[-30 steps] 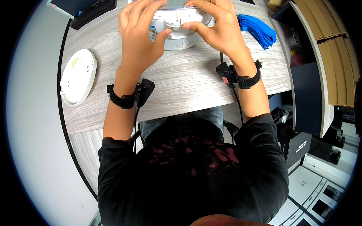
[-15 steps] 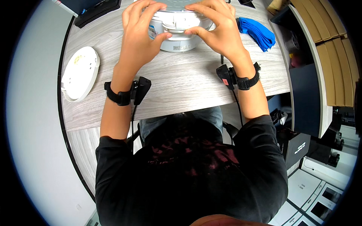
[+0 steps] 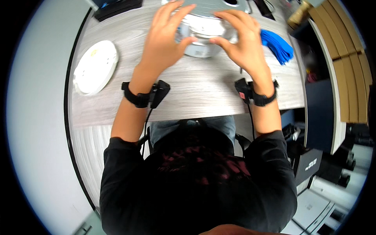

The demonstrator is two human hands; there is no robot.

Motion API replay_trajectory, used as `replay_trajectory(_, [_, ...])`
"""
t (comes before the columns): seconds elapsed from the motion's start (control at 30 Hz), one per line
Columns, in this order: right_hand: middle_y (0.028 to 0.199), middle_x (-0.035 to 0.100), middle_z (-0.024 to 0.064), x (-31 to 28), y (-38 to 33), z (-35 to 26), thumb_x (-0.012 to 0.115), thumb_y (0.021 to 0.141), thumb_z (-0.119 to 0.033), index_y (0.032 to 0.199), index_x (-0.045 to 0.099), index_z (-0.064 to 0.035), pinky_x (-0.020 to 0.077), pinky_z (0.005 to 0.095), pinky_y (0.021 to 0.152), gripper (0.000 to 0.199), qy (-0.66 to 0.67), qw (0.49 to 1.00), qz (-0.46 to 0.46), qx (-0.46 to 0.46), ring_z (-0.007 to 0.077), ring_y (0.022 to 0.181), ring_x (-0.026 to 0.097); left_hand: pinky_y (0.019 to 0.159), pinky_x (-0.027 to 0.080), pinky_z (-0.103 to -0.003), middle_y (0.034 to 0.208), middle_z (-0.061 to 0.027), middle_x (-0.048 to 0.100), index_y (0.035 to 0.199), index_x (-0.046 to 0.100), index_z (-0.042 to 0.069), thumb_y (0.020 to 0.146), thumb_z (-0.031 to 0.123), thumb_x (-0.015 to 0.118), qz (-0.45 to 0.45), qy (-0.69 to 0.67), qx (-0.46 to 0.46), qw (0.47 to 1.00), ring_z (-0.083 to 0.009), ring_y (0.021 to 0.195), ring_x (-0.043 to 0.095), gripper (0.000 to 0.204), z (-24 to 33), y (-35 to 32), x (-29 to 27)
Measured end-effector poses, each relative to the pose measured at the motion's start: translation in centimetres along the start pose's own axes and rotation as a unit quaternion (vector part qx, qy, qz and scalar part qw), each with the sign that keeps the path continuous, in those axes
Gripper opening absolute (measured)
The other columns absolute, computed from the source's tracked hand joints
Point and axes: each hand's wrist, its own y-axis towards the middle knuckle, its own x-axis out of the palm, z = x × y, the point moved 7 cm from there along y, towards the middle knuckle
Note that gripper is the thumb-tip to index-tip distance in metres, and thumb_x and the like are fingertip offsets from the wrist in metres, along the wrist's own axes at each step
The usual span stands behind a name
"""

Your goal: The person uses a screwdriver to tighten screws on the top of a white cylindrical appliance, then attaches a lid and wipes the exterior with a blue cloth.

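A round white appliance that looks like a rice cooker stands at the far middle of the desk. Its top is silver-grey, with a dark round opening toward the back. My left hand curls round the near left of its rim, fingers over the top edge and thumb below on the front. Mirroring it on the right, my right hand has its fingertips on the top edge and its thumb against the front. Both hands are slightly blurred. The appliance's far side is cut off by the picture's edge.
A round white cover lies on the left of the desk. To the right is a folded blue cloth. A black device sits at the far left. Shelving with cardboard boxes borders the right side.
The whole view has turned a little, so the desk things sit farther right in it. More of the silver top shows, including its dark opening. Both hands stay at the appliance's rim.
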Motion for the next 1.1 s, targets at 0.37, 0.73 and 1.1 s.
replay_trajectory(0.37, [0.113,0.068,0.0128,12.0,2.8,-10.3,0.079,0.081,-0.011,0.122,0.067,-0.0035,0.0532,0.0333,0.084,0.044,0.310,0.919,-0.238,0.045,0.0227,0.101,0.066,0.109,0.043,-0.042,0.144,-0.0120,0.054,0.135,0.060,0.015,0.080,0.018,0.082,-0.052,0.092,-0.253,0.962,-0.0307,0.134,0.051,0.059,-5.9,-12.3,-13.1])
replay_trajectory(0.73, [0.123,0.061,0.0196,30.3,0.8,-11.1,0.065,0.097,-0.019,0.149,0.027,0.0079,0.0594,0.0323,0.088,0.070,0.486,0.679,-0.373,0.404,0.0224,0.098,0.070,0.085,0.054,-0.038,0.129,-0.0194,0.057,0.146,0.040,-0.006,0.085,0.036,0.080,0.138,0.076,-0.597,0.786,-0.0270,0.105,0.064,0.084,-16.7,-28.2,-21.7])
replay_trajectory(1.1, [0.110,0.066,0.0173,30.8,1.0,-11.8,0.065,0.095,-0.006,0.147,0.030,0.0074,0.0603,0.0263,0.076,0.064,0.483,0.705,-0.353,0.380,0.0165,0.085,0.069,0.063,0.066,-0.025,0.120,-0.0188,0.066,0.149,0.027,-0.010,0.086,-0.002,0.065,0.235,-0.220,-0.568,0.758,-0.0211,0.093,0.072,0.074,-14.6,-23.4,-20.0])
